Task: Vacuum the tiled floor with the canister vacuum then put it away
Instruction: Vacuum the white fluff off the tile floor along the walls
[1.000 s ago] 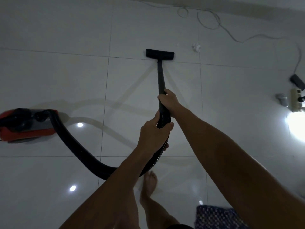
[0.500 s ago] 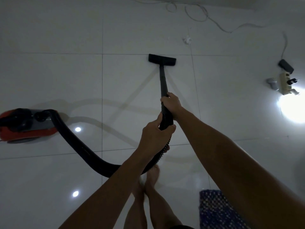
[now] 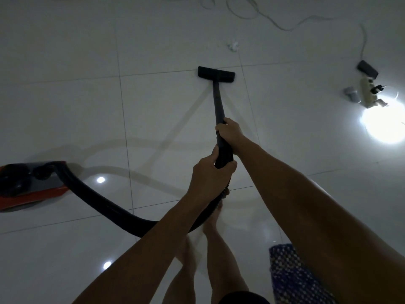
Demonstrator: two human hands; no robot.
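1. Black wand (image 3: 218,102) is gripped by both hands: right hand (image 3: 230,133) higher up, left hand (image 3: 208,176) wrapped around it where the hose (image 3: 96,200) joins.
2. Floor head (image 3: 216,72) sits flat on the white tiled floor (image 3: 65,106), near a crumpled scrap (image 3: 233,46).
3. Red canister (image 3: 28,185) sits far left, hose curving over to it.
4. Power strip (image 3: 369,93) lies off right, beside a bright light.

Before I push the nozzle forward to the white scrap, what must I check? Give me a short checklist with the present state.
1. Both hands grip the wand: left hand and right hand hold the wand: ok.
2. Floor nozzle flat on the tile: ok.
3. White scrap ahead of the nozzle, apart from it: ok.
4. Hose joined to the canister: ok.
5. Loose cable beyond the scrap: not ok.
6. Suction running: cannot tell.
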